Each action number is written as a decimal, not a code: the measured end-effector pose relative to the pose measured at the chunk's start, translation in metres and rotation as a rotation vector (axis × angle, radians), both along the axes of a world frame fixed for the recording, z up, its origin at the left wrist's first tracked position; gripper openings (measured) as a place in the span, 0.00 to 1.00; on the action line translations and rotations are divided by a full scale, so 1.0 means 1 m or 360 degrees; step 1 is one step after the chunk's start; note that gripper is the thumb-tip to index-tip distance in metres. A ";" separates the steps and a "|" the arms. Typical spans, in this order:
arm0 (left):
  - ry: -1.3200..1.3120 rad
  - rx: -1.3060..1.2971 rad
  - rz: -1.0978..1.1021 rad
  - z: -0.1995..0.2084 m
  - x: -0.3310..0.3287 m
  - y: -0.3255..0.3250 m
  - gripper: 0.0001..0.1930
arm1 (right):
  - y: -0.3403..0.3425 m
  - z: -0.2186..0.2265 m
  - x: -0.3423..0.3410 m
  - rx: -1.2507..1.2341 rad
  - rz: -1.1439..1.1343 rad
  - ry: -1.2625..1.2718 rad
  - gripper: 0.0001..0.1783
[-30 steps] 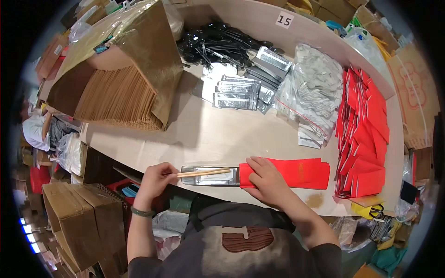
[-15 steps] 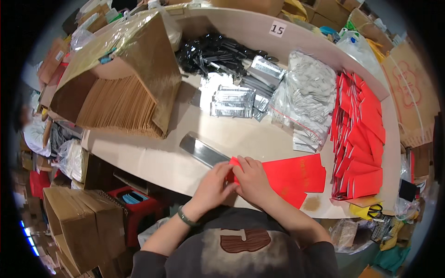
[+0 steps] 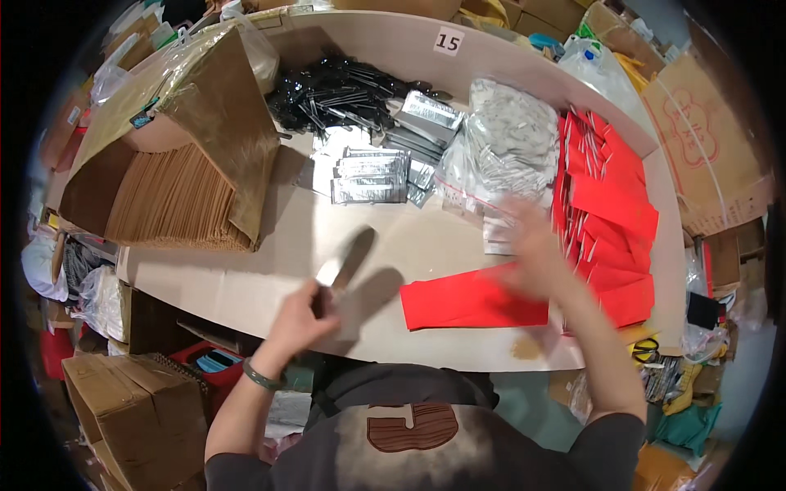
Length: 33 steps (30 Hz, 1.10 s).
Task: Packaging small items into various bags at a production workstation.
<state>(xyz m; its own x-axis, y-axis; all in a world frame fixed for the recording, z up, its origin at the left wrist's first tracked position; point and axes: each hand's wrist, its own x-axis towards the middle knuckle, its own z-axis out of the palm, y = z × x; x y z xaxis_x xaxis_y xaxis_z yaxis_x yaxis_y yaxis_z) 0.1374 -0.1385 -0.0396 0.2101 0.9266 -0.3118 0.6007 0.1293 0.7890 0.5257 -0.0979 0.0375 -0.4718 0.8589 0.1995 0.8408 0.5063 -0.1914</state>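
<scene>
My left hand [image 3: 304, 314] grips one end of a long silver foil packet [image 3: 347, 260], lifted and tilted up over the beige table [image 3: 246, 286]. Blurred with motion, my right hand [image 3: 532, 254] hovers above the table near the stack of red envelopes [image 3: 610, 204] at the right, and I cannot tell whether it holds anything. A long red envelope [image 3: 471, 301] lies flat on the table in front of me, between the two hands.
Silver foil packets [image 3: 368, 176] lie mid-table, black packaged items [image 3: 344, 90] behind them. A clear bag of small white sachets [image 3: 512, 151] sits beside the red stack. Brown paper sleeves [image 3: 168, 204] fill an open carton at left. Cardboard boxes [image 3: 123, 409] stand below the table edge.
The hands have separated from the red envelope's end. My left hand has lifted the silver packet off the table, and my right hand has swung out toward the red stack.
</scene>
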 end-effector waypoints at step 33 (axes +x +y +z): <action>0.0380 0.0693 -0.0946 0.005 0.043 0.021 0.42 | -0.050 -0.095 -0.114 -0.0218 -0.0141 0.0310 0.07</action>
<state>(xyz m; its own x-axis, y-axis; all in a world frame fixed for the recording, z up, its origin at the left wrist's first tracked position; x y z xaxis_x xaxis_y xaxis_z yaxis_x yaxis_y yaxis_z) 0.1805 -0.1176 -0.0348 0.6834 0.7287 -0.0445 0.6322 -0.5601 0.5353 0.4113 -0.1482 -0.0576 -0.3573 0.9204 0.1584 0.8214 0.3904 -0.4158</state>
